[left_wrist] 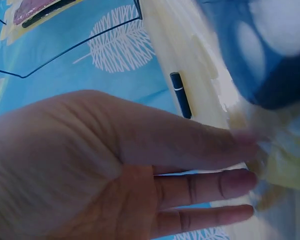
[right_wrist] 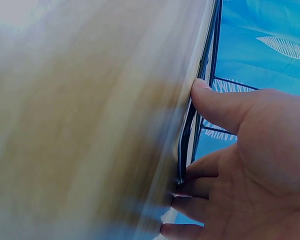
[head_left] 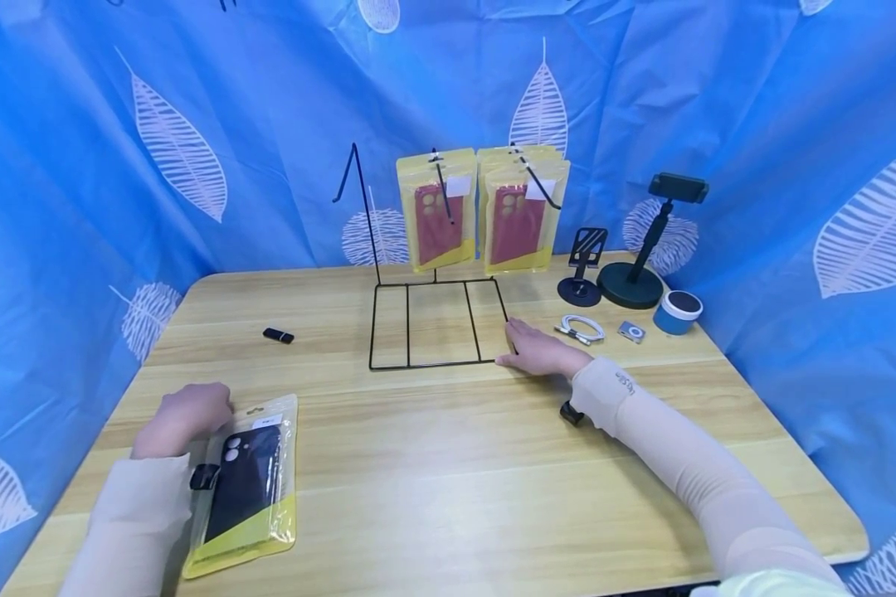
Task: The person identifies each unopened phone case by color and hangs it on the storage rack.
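My left hand [head_left: 190,419] is at the upper left edge of a clear and yellow pouch [head_left: 287,497] holding a dark phone case [head_left: 246,477]. In the left wrist view the thumb and fingertips of this hand meet at the pouch's edge and pinch it; the pouch is blurred there. At the front right corner of a black wire display rack [head_left: 433,365], my right hand [head_left: 541,348] rests with fingers spread. Its thumb touches the wire [right_wrist: 187,135] in the right wrist view. Two hooks of the rack carry pouches with red phone cases [head_left: 439,224], [head_left: 518,224]; the left hook is bare.
A black USB stick [head_left: 278,336] lies left of the rack. To the right are a coiled white cable [head_left: 586,327], a small silver player [head_left: 631,332], a blue round speaker [head_left: 677,313], a small black phone stand [head_left: 579,290] and a taller dark green stand [head_left: 630,284]. Blue curtains hang behind.
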`<action>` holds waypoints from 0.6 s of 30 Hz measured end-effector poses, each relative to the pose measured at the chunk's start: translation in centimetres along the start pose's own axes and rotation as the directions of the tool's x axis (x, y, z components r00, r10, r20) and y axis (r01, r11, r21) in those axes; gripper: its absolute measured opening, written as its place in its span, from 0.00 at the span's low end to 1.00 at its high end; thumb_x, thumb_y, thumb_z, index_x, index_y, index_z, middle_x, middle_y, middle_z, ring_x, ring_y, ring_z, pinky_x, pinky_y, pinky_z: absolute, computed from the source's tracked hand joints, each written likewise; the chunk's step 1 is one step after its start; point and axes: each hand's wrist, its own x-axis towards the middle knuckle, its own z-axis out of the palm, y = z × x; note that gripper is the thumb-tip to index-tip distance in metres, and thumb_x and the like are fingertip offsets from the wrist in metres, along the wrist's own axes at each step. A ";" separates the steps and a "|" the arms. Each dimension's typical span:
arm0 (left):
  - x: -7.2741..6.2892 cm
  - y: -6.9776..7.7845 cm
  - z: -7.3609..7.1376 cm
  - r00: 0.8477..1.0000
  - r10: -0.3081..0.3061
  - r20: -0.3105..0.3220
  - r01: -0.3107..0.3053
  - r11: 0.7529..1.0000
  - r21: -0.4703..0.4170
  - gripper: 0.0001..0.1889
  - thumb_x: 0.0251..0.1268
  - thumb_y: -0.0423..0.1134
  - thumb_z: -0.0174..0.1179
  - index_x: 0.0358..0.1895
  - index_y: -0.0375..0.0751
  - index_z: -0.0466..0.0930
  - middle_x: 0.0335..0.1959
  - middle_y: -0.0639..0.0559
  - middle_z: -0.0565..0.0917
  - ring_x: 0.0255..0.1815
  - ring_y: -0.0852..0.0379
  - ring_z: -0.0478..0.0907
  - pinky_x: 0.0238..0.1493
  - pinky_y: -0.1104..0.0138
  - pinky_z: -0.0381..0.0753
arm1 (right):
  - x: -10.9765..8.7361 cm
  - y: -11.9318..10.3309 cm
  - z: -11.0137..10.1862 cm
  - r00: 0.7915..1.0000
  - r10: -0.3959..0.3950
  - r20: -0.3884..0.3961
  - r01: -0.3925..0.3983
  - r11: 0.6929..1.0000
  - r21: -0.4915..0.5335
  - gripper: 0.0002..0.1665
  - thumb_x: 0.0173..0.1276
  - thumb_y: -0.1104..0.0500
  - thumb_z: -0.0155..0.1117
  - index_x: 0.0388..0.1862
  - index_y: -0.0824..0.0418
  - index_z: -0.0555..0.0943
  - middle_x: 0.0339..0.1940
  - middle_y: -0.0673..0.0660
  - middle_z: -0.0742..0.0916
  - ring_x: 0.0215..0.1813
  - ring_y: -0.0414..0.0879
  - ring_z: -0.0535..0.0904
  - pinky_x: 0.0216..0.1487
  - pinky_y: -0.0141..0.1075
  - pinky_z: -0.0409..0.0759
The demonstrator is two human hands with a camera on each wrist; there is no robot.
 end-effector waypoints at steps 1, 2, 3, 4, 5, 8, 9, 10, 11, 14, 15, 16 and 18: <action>0.1 -0.2 0.1 1.000 0.007 -0.001 -0.007 1.000 0.002 0.06 0.57 0.31 0.52 0.24 0.40 0.71 0.22 0.47 0.72 0.26 0.50 0.68 0.30 0.59 0.66 | 0.0 0.0 0.0 1.000 -0.003 -0.002 0.003 1.000 0.000 0.51 0.76 0.38 0.50 0.80 0.70 0.44 0.82 0.67 0.48 0.83 0.60 0.42 0.82 0.52 0.44; 0.2 -0.3 0.1 1.000 0.014 0.000 -0.014 1.000 0.006 0.06 0.58 0.32 0.52 0.24 0.40 0.72 0.23 0.47 0.72 0.27 0.50 0.68 0.31 0.58 0.66 | -0.1 0.0 0.0 1.000 -0.005 -0.003 0.005 1.000 -0.004 0.51 0.76 0.38 0.50 0.80 0.70 0.45 0.82 0.68 0.48 0.83 0.61 0.42 0.82 0.52 0.44; 0.2 -0.4 0.2 1.000 0.026 -0.004 -0.026 1.000 0.015 0.06 0.60 0.32 0.51 0.25 0.40 0.72 0.23 0.47 0.72 0.27 0.50 0.68 0.31 0.58 0.65 | -0.1 -0.1 -0.1 1.000 -0.007 -0.003 0.007 1.000 -0.005 0.51 0.76 0.38 0.50 0.80 0.70 0.45 0.82 0.68 0.48 0.83 0.61 0.42 0.82 0.53 0.44; 0.3 -0.5 0.2 0.999 0.040 -0.011 -0.039 0.999 0.017 0.06 0.61 0.32 0.51 0.27 0.39 0.73 0.24 0.47 0.73 0.27 0.50 0.68 0.31 0.58 0.66 | -0.1 -0.1 -0.1 1.000 -0.007 -0.002 0.007 1.000 -0.007 0.51 0.76 0.38 0.50 0.80 0.70 0.45 0.82 0.68 0.48 0.83 0.60 0.42 0.82 0.52 0.44; 0.3 -0.5 0.3 0.998 0.053 -0.019 -0.053 0.999 0.014 0.06 0.62 0.33 0.51 0.28 0.38 0.75 0.25 0.47 0.74 0.28 0.50 0.69 0.30 0.59 0.67 | -0.2 -0.1 0.0 1.000 -0.006 -0.002 0.006 1.000 -0.009 0.51 0.76 0.38 0.50 0.80 0.70 0.45 0.82 0.68 0.48 0.83 0.60 0.42 0.83 0.52 0.44; 0.2 -0.4 0.4 0.993 0.098 -0.069 -0.099 0.995 -0.017 0.04 0.60 0.31 0.51 0.32 0.38 0.75 0.26 0.48 0.75 0.26 0.52 0.69 0.26 0.62 0.66 | -0.1 -0.1 0.0 1.000 -0.003 0.000 0.003 1.000 -0.017 0.51 0.76 0.38 0.50 0.80 0.69 0.45 0.82 0.67 0.48 0.83 0.60 0.43 0.83 0.52 0.45; 0.1 -0.2 0.4 0.988 0.123 -0.097 -0.126 0.992 -0.024 0.04 0.60 0.30 0.51 0.32 0.38 0.75 0.25 0.49 0.75 0.26 0.53 0.69 0.25 0.63 0.66 | -0.1 -0.1 0.0 1.000 0.000 0.000 0.000 1.000 -0.014 0.51 0.76 0.38 0.50 0.80 0.69 0.45 0.82 0.67 0.48 0.83 0.60 0.42 0.83 0.52 0.45; 0.0 0.1 0.4 0.981 0.144 -0.127 -0.149 0.988 -0.031 0.03 0.59 0.30 0.51 0.32 0.39 0.75 0.25 0.49 0.76 0.25 0.53 0.69 0.25 0.64 0.66 | -0.1 0.0 0.0 1.000 0.002 0.000 -0.002 1.000 -0.013 0.51 0.76 0.38 0.50 0.80 0.69 0.45 0.82 0.67 0.48 0.83 0.60 0.42 0.83 0.52 0.45; -0.1 0.4 0.3 0.974 0.165 -0.153 -0.172 0.985 -0.035 0.03 0.60 0.30 0.52 0.31 0.39 0.75 0.25 0.50 0.75 0.25 0.54 0.69 0.25 0.64 0.66 | -0.1 0.0 0.1 1.000 0.002 -0.001 -0.002 1.000 -0.013 0.51 0.76 0.38 0.50 0.80 0.69 0.45 0.82 0.67 0.48 0.83 0.60 0.42 0.83 0.52 0.45; -0.4 1.9 -0.2 0.944 0.231 -0.234 -0.246 0.968 -0.040 0.03 0.63 0.31 0.55 0.35 0.38 0.78 0.27 0.49 0.79 0.27 0.54 0.72 0.27 0.61 0.71 | -0.1 0.0 0.1 1.000 0.013 0.002 -0.013 1.000 -0.006 0.51 0.76 0.37 0.50 0.80 0.69 0.45 0.82 0.66 0.48 0.83 0.59 0.42 0.83 0.52 0.44; -0.5 2.4 -0.4 0.932 0.251 -0.262 -0.270 0.962 -0.037 0.04 0.64 0.32 0.55 0.37 0.37 0.79 0.29 0.49 0.80 0.28 0.54 0.73 0.28 0.61 0.72 | -0.1 0.0 0.1 1.000 0.014 0.003 -0.014 1.000 -0.006 0.51 0.76 0.37 0.50 0.80 0.69 0.45 0.82 0.66 0.48 0.83 0.59 0.42 0.83 0.52 0.44; -0.6 3.0 -0.7 0.920 0.268 -0.288 -0.290 0.956 -0.038 0.04 0.65 0.32 0.57 0.39 0.37 0.80 0.30 0.48 0.82 0.29 0.54 0.74 0.29 0.60 0.74 | -0.1 0.0 0.1 1.000 0.015 0.003 -0.015 1.000 -0.006 0.51 0.76 0.37 0.50 0.80 0.69 0.44 0.82 0.66 0.48 0.83 0.59 0.42 0.83 0.52 0.44; -0.9 4.4 -1.3 0.888 0.311 -0.339 -0.346 0.937 -0.047 0.05 0.67 0.33 0.58 0.41 0.37 0.81 0.33 0.48 0.84 0.32 0.54 0.77 0.32 0.58 0.77 | -0.1 -0.1 0.1 1.000 0.018 0.000 -0.018 1.000 -0.006 0.51 0.76 0.37 0.49 0.80 0.68 0.45 0.83 0.66 0.48 0.83 0.59 0.42 0.83 0.52 0.44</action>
